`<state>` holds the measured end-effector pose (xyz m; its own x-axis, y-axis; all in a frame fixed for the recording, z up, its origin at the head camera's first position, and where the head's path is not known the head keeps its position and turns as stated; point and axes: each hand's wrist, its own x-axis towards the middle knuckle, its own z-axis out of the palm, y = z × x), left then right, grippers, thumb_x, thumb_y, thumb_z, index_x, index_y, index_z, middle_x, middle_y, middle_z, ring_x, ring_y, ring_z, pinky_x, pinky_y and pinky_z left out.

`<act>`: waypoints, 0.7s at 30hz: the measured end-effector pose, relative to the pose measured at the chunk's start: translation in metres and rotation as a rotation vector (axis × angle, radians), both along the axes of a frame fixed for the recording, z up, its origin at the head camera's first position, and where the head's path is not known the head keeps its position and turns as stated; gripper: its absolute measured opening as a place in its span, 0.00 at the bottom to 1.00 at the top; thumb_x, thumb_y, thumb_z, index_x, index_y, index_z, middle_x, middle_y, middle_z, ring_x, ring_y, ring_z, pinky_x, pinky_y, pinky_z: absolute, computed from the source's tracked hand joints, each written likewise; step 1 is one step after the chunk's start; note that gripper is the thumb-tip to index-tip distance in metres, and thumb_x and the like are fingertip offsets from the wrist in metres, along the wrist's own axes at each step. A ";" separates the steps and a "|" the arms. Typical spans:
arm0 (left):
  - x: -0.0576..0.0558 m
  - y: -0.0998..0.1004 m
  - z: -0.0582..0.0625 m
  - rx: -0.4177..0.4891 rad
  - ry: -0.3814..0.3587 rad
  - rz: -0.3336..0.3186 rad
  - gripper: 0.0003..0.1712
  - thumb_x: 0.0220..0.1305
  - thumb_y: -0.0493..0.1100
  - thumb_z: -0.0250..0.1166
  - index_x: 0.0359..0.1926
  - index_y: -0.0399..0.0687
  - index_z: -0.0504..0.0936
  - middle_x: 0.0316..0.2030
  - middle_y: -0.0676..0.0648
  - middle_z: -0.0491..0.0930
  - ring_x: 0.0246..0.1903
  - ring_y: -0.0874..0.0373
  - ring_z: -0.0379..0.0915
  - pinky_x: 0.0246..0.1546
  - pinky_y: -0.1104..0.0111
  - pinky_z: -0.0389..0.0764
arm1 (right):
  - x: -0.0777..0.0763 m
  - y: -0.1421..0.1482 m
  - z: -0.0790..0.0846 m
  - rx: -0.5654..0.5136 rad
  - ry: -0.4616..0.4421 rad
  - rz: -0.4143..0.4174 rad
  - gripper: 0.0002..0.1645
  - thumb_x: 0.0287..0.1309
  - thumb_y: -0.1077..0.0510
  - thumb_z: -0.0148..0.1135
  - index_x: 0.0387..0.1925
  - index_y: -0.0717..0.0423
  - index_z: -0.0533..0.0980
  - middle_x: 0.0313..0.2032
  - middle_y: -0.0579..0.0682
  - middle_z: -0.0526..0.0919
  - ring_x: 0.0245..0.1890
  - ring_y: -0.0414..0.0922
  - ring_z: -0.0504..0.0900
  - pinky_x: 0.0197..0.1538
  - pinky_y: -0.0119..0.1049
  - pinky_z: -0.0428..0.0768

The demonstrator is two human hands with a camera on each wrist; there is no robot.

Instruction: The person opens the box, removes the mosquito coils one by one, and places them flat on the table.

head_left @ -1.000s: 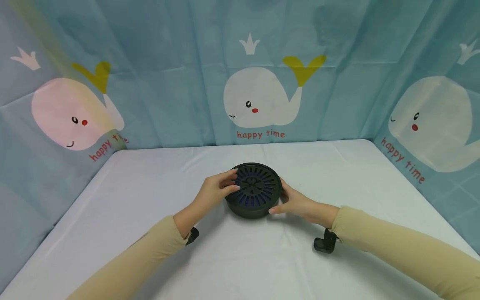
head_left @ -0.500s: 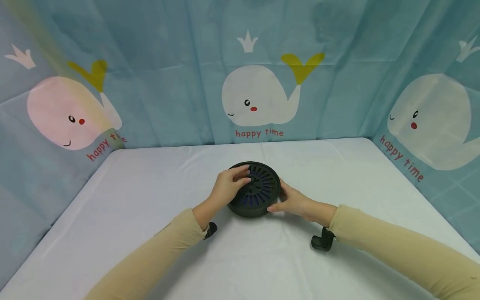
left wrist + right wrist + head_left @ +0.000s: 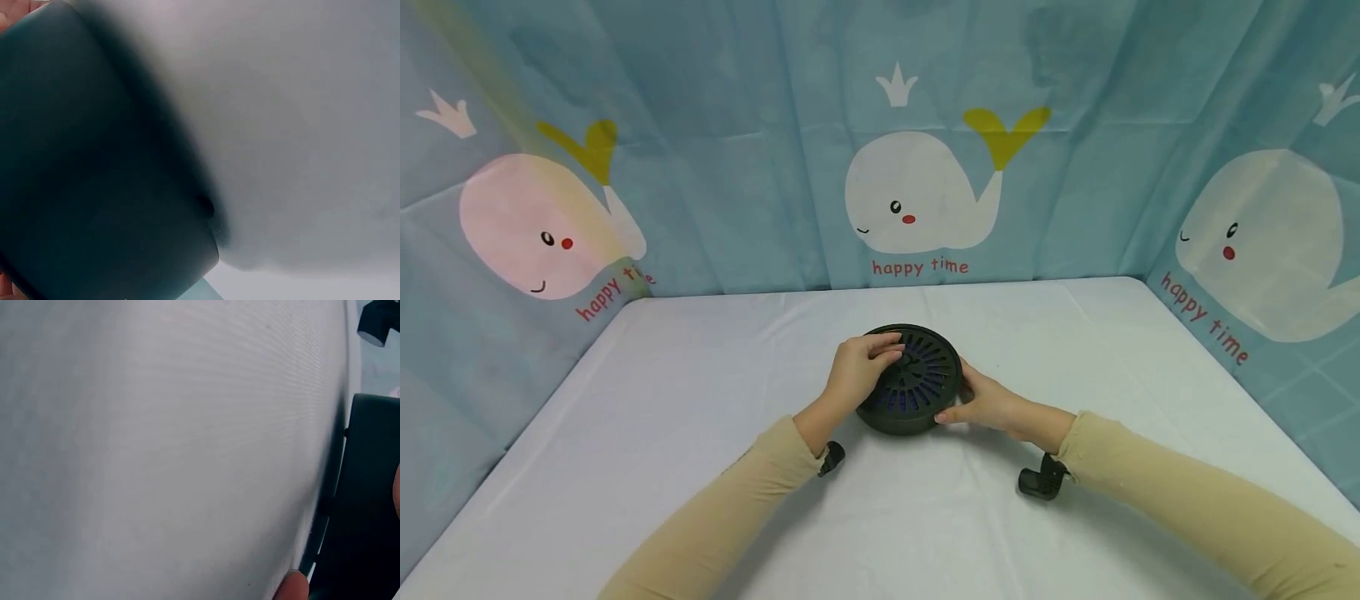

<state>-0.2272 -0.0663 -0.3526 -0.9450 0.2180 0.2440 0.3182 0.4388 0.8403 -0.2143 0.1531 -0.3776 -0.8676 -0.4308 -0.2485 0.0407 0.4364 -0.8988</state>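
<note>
A round black mosquito coil holder (image 3: 901, 425) stands on the white table, with a slotted lid (image 3: 928, 367) on top. Purple-blue shows through the slots. My left hand (image 3: 853, 371) reaches over the lid from the left, thumb and fingertips drawn together at its centre in a pinch. My right hand (image 3: 988, 404) grips the holder's right side, thumb at the front and fingers behind. The left wrist view shows the holder's dark side wall (image 3: 94, 156) close up. In the right wrist view the wall (image 3: 362, 519) stands at the right edge, beside a fingertip (image 3: 294, 587).
White cloth covers the table (image 3: 700, 375). A blue curtain (image 3: 737, 208) printed with whales hangs behind and along both sides. Black wrist cameras (image 3: 1042, 477) sit under both of the person's wrists.
My left hand has moved right, from the lid's left rim to its centre, and its fingertips have come together. My right hand keeps its grip on the holder, which stays nearly in place.
</note>
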 end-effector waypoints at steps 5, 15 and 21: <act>0.001 0.001 -0.001 0.003 0.014 0.011 0.20 0.65 0.33 0.63 0.57 0.32 0.79 0.44 0.40 0.85 0.48 0.51 0.81 0.50 0.65 0.79 | -0.001 0.001 -0.002 0.003 0.004 0.002 0.68 0.53 0.56 0.74 0.77 0.52 0.34 0.75 0.64 0.40 0.73 0.60 0.43 0.71 0.57 0.47; 0.002 0.003 -0.002 0.019 0.015 0.034 0.19 0.64 0.33 0.63 0.55 0.32 0.80 0.43 0.41 0.85 0.47 0.51 0.82 0.49 0.65 0.80 | -0.001 0.001 -0.002 -0.008 0.004 0.006 0.68 0.52 0.57 0.74 0.77 0.53 0.33 0.74 0.64 0.40 0.73 0.60 0.43 0.71 0.57 0.48; 0.003 0.005 -0.002 0.023 0.028 0.051 0.17 0.63 0.33 0.64 0.53 0.32 0.81 0.41 0.41 0.85 0.46 0.51 0.82 0.49 0.65 0.80 | 0.000 0.001 0.000 -0.014 -0.004 0.003 0.67 0.53 0.57 0.74 0.77 0.53 0.34 0.75 0.64 0.41 0.73 0.60 0.43 0.71 0.57 0.48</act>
<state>-0.2242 -0.0615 -0.3545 -0.9473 0.1639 0.2753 0.3199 0.4353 0.8415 -0.2145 0.1536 -0.3779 -0.8654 -0.4366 -0.2460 0.0436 0.4235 -0.9048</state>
